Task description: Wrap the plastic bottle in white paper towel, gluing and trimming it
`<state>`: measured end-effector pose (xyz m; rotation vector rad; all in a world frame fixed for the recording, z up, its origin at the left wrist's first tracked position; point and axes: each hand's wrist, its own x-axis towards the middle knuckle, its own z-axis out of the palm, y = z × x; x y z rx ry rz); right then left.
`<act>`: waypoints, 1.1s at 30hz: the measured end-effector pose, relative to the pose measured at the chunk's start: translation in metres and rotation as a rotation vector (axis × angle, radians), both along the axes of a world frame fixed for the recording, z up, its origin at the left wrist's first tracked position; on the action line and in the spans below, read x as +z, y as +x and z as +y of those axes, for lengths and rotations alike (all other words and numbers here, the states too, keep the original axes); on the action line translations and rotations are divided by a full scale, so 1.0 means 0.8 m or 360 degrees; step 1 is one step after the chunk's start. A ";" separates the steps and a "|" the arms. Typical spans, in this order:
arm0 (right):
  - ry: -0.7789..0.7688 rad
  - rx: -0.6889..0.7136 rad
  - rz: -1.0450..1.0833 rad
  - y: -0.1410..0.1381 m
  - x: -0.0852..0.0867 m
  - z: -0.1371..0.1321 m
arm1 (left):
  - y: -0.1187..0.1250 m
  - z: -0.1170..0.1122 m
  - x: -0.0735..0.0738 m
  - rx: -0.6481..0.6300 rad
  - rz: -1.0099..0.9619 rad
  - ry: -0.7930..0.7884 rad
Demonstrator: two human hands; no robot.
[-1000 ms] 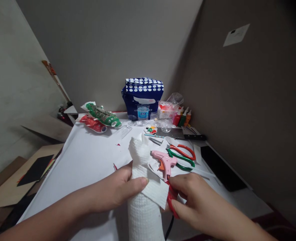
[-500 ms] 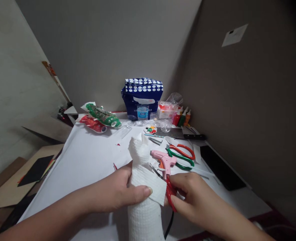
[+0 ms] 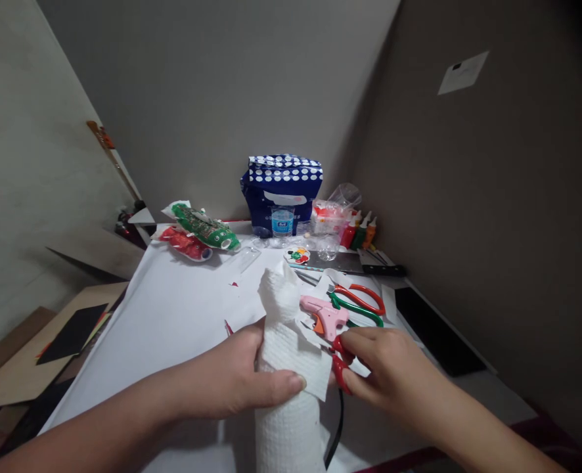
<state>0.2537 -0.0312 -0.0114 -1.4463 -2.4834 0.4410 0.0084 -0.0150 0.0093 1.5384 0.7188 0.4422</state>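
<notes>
A white form wrapped in textured paper towel (image 3: 287, 427) stands upright in front of me, pinched in and tufted near its top. My left hand (image 3: 259, 374) grips it from the left, with the thumb across a loose flap of the towel. In my right hand (image 3: 384, 368) is a pair of red-handled scissors (image 3: 339, 371), fingers in the loops and handles apart. The blades point up and left, against the right edge of the towel. Just beyond the scissors lies a pink glue gun (image 3: 324, 314) with an orange trigger.
Green-handled (image 3: 357, 307) and orange-handled scissors (image 3: 367, 297) lie behind the glue gun. A cleaver (image 3: 347, 261), paint bottles (image 3: 357, 233) and a blue dotted bag (image 3: 281, 187) stand farther back. Green and red fish-shaped pieces (image 3: 205, 226) lie left; a black phone-like slab (image 3: 436, 332) lies right.
The scissor handles have spread apart in my right hand. The wrapped form and my left hand have shifted slightly right in the view.
</notes>
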 end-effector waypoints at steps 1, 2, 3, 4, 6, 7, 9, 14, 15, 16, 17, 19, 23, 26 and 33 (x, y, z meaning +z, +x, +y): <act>0.0005 0.0009 0.0016 0.004 0.001 0.002 | 0.000 0.001 -0.001 -0.0010 -0.0026 -0.0012; 0.0000 0.0016 0.0059 0.009 0.001 0.004 | 0.000 0.002 -0.001 -0.0013 -0.0044 -0.0032; -0.0020 0.0024 0.0140 0.013 0.002 0.007 | 0.000 0.004 -0.003 -0.0007 -0.0054 -0.0050; -0.0055 0.0026 0.0261 0.017 0.002 0.011 | -0.001 0.007 -0.004 0.0012 -0.0060 -0.0064; -0.0168 -0.0004 0.0609 0.022 0.001 0.022 | -0.004 0.012 -0.007 0.0054 -0.0079 -0.0058; -0.0233 -0.0034 0.0820 0.022 0.001 0.029 | -0.006 0.014 -0.007 0.0061 -0.0104 -0.0051; -0.0366 -0.0071 0.1233 0.016 0.002 0.042 | -0.009 0.019 -0.008 0.0045 -0.0149 -0.0012; -0.0201 0.0260 0.1784 -0.023 0.024 0.068 | -0.011 0.022 -0.005 -0.0216 -0.0233 0.0015; -0.0130 0.0358 0.1764 -0.032 0.031 0.071 | -0.010 0.022 -0.004 -0.0264 -0.0263 -0.0010; -0.0084 0.0452 0.1710 -0.040 0.037 0.073 | -0.009 0.022 -0.005 -0.0297 -0.0292 -0.0023; -0.0069 0.0539 0.1624 -0.047 0.044 0.075 | -0.008 0.023 -0.005 -0.0327 -0.0325 -0.0022; -0.0084 0.0675 0.1408 -0.057 0.053 0.080 | -0.009 0.027 -0.008 -0.0377 -0.0359 0.0007; -0.0160 0.0696 0.1206 -0.064 0.055 0.091 | -0.019 0.043 -0.022 -0.0424 -0.0261 -0.0037; -0.0292 0.0542 0.1384 -0.066 0.048 0.100 | -0.025 0.055 -0.035 -0.0411 -0.0239 -0.0114; -0.0454 -0.0001 0.1827 -0.059 0.031 0.130 | -0.037 0.069 -0.039 0.0132 -0.0492 -0.0243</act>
